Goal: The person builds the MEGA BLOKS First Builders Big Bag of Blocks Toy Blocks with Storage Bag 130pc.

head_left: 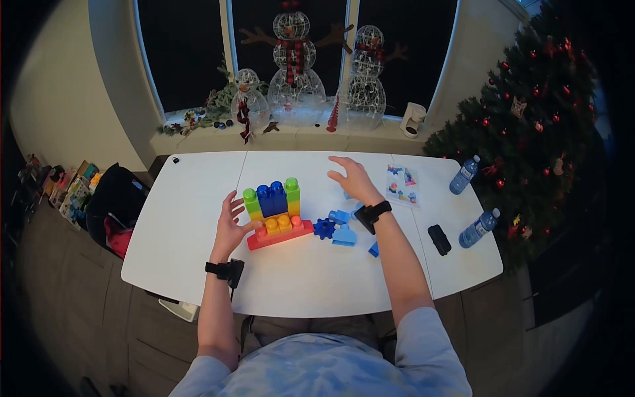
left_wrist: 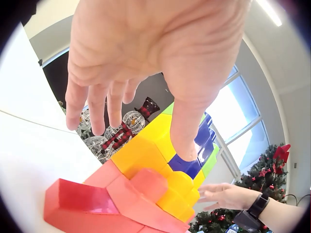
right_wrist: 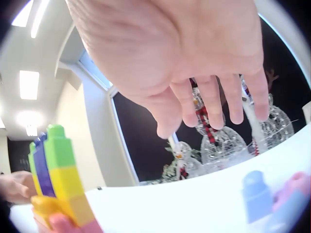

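Block wall (head_left: 275, 204): centre of the head frame, upright on the bench (head_left: 185, 205); its long red base (head_left: 281, 237) probably steadies it.
Left hand (head_left: 230, 227): fingers spread, empty, thumb beside the wall; contact unclear.
Right hand (head_left: 355, 183): upper centre, fingers loosely extended, empty.
Blue gear (head_left: 324, 229): right of the base, apparently within reach.
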`<state>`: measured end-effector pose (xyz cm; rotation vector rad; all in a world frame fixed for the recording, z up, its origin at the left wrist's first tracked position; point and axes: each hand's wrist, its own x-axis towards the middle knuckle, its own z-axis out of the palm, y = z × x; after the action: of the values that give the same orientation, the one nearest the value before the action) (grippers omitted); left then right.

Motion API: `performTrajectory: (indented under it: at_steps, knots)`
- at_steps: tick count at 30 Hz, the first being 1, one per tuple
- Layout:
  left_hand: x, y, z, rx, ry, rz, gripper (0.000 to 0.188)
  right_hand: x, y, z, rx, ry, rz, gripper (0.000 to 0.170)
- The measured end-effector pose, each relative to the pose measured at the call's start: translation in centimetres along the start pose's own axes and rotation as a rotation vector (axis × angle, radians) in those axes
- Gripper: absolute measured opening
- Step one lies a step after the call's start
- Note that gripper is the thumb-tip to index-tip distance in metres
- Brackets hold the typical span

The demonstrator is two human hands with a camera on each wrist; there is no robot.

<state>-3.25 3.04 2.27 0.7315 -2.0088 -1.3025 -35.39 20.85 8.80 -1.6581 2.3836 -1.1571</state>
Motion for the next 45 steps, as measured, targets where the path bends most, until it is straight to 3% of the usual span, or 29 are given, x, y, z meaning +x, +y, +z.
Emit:
performTrajectory:
  at_steps: [4, 6, 11, 13, 15, 19, 23, 25, 28, 32, 34, 38, 40, 45]
  knots:
    - [-1.3, -1.3, 0.0, 0.029, -0.036, -0.009, 0.114, -1.2, 7.8, 0.5, -0.08, -0.189, 0.226, 0.053]
    - [-1.9, -1.7, 0.1, 0.039, -0.041, -0.02, 0.113, -2.3, 8.8, 1.4, -0.3, -0.104, 0.104, 0.049]
    - [-3.5, -1.0, -0.3, 0.094, -0.064, -0.079, 0.112, -4.3, 4.4, -0.3, -0.5, -0.183, 0.32, 0.048]
    - [-4.0, -1.0, -0.7, 0.085, -0.071, -0.098, 0.112, -5.6, 5.2, 0.0, -0.537, -0.21, 0.372, 0.051]
    - [-4.2, -1.3, -0.7, 0.073, -0.084, -0.125, 0.111, -7.5, 7.8, 1.7, -0.52, -0.151, 0.118, 0.054]
    - [-4.3, -2.7, -0.4, 0.109, -0.13, -0.064, 0.108, -7.7, 7.6, 2.1, -0.441, -0.299, 0.33, 0.053]
    - [-4.4, -2.6, -0.5, 0.093, -0.164, -0.115, 0.106, -7.5, 9.6, 1.0, -0.266, -0.273, 0.173, 0.056]
    - [-4.3, -2.2, -0.5, 0.105, -0.177, -0.136, 0.106, -7.1, 9.8, 0.5, -0.008, -0.319, 0.327, 0.061]
    - [-4.2, -1.9, -0.3, 0.098, -0.177, -0.115, 0.104, -6.9, 9.5, 0.3, 0.073, -0.369, 0.394, 0.065]
    - [-3.8, -0.7, 0.2, 0.056, -0.104, -0.074, 0.099, -7.1, 8.8, 1.1, -0.093, -0.311, 0.251, 0.059]
    - [-3.0, -1.0, 0.8, -0.011, -0.052, -0.027, 0.093, -6.9, 7.1, 0.8, -0.326, -0.049, 0.134, 0.054]
    - [-1.1, 0.8, 1.8, -0.097, 0.001, 0.044, 0.086, -6.2, 2.3, 1.9, -0.269, -0.073, -0.016, 0.047]
    - [0.0, 0.8, 2.3, -0.189, 0.013, 0.152, 0.077, -6.2, 2.3, 4.1, -0.427, -0.237, -0.068, 0.04]
    - [1.1, 3.0, 2.8, -0.266, 0.026, 0.131, 0.066, -4.6, 3.5, 5.4, -0.482, -0.24, -0.08, 0.038]
